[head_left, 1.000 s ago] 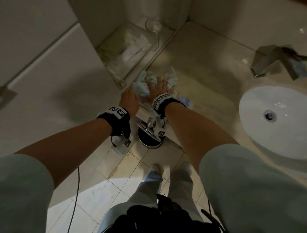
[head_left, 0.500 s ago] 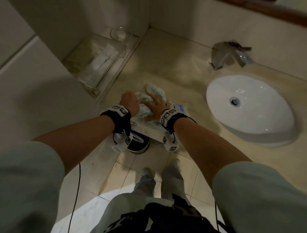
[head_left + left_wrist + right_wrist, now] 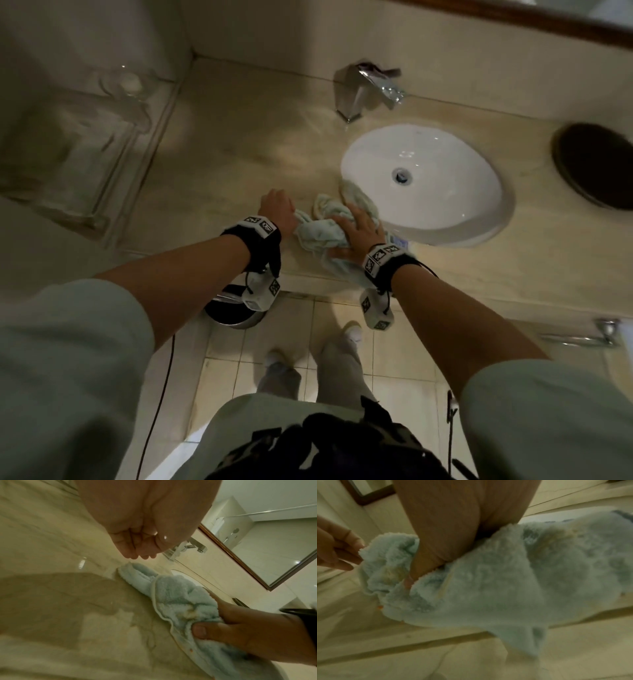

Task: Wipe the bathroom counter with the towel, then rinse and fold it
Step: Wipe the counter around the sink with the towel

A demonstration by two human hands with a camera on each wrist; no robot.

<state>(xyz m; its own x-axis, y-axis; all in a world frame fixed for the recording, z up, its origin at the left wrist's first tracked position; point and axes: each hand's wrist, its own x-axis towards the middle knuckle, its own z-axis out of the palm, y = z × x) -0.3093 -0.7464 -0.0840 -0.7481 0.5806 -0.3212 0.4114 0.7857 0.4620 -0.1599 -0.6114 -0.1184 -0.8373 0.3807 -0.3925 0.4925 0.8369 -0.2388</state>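
Note:
A crumpled light-blue towel lies on the beige marble counter, its far end touching the white sink. My right hand presses down on the towel, fingers spread over it. In the left wrist view its thumb is tucked round a fold of the towel. My left hand sits just left of the towel with loosely curled fingers that hold nothing. In the right wrist view those fingertips reach the edge of the towel. Yellowish stains show on the towel.
A chrome faucet stands behind the sink. A glass tray and a tumbler fill the left corner. A dark round opening lies right of the sink. A metal bin sits on the floor under the counter's front edge.
Both hands and the towel have slid right along the counter, from beside the glass tray to the sink's edge. My view has swung right with them.

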